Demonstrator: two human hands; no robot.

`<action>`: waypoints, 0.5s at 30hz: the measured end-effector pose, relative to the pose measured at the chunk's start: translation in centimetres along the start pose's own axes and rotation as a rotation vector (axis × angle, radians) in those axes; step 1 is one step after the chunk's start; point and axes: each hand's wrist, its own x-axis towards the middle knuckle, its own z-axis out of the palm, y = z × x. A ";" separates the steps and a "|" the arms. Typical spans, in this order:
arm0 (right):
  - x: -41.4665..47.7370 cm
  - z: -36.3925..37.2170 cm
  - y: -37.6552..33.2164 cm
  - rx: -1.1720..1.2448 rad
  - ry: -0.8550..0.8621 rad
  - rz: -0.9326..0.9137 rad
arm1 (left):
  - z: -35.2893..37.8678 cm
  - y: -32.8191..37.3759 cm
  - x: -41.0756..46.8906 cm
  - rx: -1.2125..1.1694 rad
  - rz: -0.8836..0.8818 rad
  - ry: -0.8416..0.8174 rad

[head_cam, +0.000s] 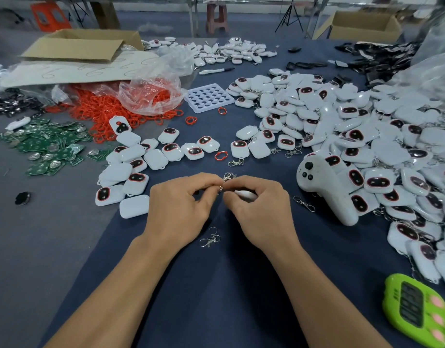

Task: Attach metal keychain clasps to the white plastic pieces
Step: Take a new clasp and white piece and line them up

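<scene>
Both hands meet mid-table: left hand [183,199] pinches a metal clasp [227,177], right hand [260,204] grips a white piece [245,195].

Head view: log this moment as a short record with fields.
left hand: pinches the metal clasp
right hand: grips a white plastic piece, fingertips meeting the clasp
spare clasp: lies on the cloth between the wrists
second spare clasp: lies right of the right hand
white pieces pile: right side of the table
red rings: heap at far left
green timer: lower right corner
</scene>
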 end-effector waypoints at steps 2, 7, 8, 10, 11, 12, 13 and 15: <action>0.0 -0.1 0.0 -0.010 -0.005 -0.011 | 0.0 0.1 0.0 0.012 0.012 -0.008; -0.1 -0.1 0.1 -0.042 0.006 -0.052 | 0.1 -0.3 -0.1 -0.045 -0.036 -0.014; -0.1 0.0 0.1 -0.043 0.012 -0.061 | 0.2 -0.5 -0.1 -0.073 -0.068 -0.016; -0.2 0.0 0.1 -0.051 0.026 -0.082 | 0.4 -0.8 0.0 -0.141 -0.153 -0.015; -0.2 0.0 0.1 -0.050 0.031 -0.092 | 0.4 -0.9 0.1 -0.185 -0.198 -0.016; -0.3 -0.1 0.0 -0.044 0.032 -0.100 | 0.5 -0.9 0.3 -0.235 -0.236 -0.017; -0.3 -0.1 0.0 -0.035 0.031 -0.105 | 0.5 -1.0 0.4 -0.285 -0.267 -0.018; -0.3 -0.3 0.0 -0.009 0.042 -0.112 | 0.5 -1.0 0.6 -0.357 -0.306 -0.014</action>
